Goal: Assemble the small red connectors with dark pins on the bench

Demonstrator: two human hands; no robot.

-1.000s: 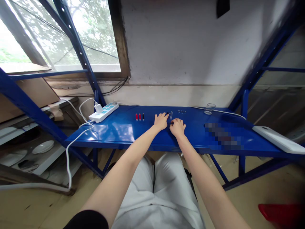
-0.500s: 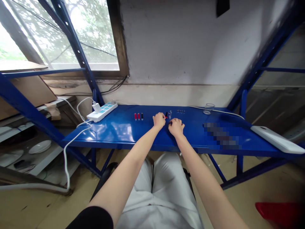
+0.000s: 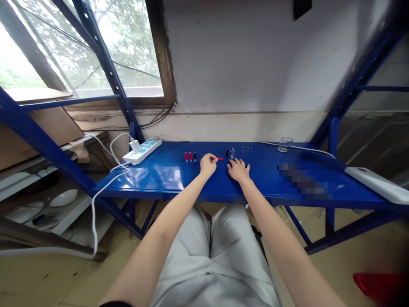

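Note:
Near the middle of the blue table (image 3: 169, 187), my left hand (image 3: 207, 165) is closed, its fingertips pinching a thin red cylinder (image 3: 220, 159) that points right. My right hand (image 3: 239, 169) rests low over the tabletop with its fingers spread. Just beyond its fingers stand a small black cylinder (image 3: 227, 153) and a small clear, bluish piece (image 3: 232, 152); whether a fingertip touches the clear piece I cannot tell. Left of my left hand, two red cylinders (image 3: 188, 157) and a black one (image 3: 194, 156) stand in a row, with pale lower ends.
Several tiny metal pieces (image 3: 246, 149) lie behind my right hand. Farther right are a clear glass cup (image 3: 284, 145), a blurred-out dark object (image 3: 303, 181) and a white slab-like object (image 3: 377, 185). A white power strip (image 3: 143, 151) with a cord sits at the left end.
My left hand has drawn left, away from my right hand, with the red cylinder in its fingers. My right hand's fingers have spread. The whole view has shifted slightly.

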